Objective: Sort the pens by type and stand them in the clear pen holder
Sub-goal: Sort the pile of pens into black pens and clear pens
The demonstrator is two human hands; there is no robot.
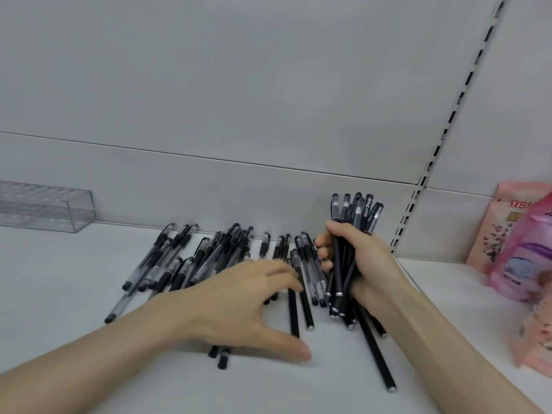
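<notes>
My right hand (367, 259) clenches the black pens (366, 213), keeping one type together. My left hand (239, 300), fingers spread and released, rests on the pile (209, 255), seeking more.

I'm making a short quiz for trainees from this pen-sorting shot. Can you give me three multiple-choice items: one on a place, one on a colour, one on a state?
1. Where is the clear pen holder?
A) far left, by the back wall
B) far right
C) front centre

2. What colour are the packs at the right edge?
A) green
B) pink
C) blue

3. What is the right hand doing?
A) lying flat and open
B) gripping a bundle of pens
C) pointing at the wall

Answers:
1 A: it stands at the left rear of the shelf.
2 B: their wrapping is pink.
3 B: its fingers curl round the bundle, while the left hand spreads over the loose pens.
</notes>
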